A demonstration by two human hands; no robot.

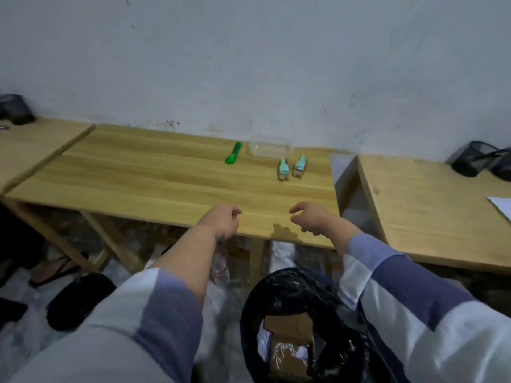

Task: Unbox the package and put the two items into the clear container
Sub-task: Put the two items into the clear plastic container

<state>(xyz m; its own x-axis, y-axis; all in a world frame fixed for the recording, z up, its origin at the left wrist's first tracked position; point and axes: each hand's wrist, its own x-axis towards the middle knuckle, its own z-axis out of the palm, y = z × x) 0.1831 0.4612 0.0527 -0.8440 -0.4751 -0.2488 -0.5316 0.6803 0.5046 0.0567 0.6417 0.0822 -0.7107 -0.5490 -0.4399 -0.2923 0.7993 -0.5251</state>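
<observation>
Both bottles (291,169) lie beyond the right hand (318,218), necks pointing away toward the container (270,148). The left hand (221,219) is farther. Both hands are loosely curled, empty.

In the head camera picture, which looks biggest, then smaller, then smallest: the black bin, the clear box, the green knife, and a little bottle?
1. Black bin, though it is nearest the camera.
2. Clear box.
3. Green knife.
4. Little bottle, close to the knife in length but shorter. Its twin looks alike.
</observation>
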